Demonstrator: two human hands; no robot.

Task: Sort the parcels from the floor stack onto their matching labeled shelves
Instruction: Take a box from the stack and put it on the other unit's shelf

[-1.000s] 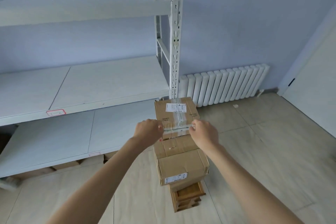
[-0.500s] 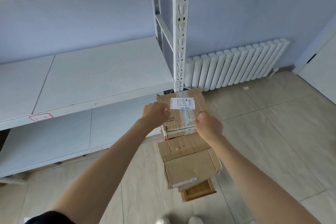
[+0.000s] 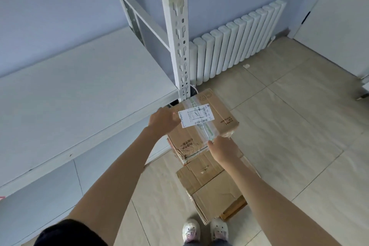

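The left hand [image 3: 162, 121] curls its fingers round the left edge of the taped cardboard parcel [image 3: 201, 126], and the right hand [image 3: 224, 149] grips its near right corner — both hold it up, tilted, above the floor stack [image 3: 211, 187]. A white shipping label [image 3: 196, 116] lies on the parcel's top. The parcel is just beside the white shelf upright [image 3: 178, 32] — next to the middle shelf [image 3: 79, 94]. A radiator [image 3: 235, 40] stands against the wall behind.

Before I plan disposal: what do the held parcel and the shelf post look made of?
Parcel: brown corrugated cardboard, matte, sealed with glossy clear tape, white paper label. Shelf post: apparently white-painted metal, with punched slots.
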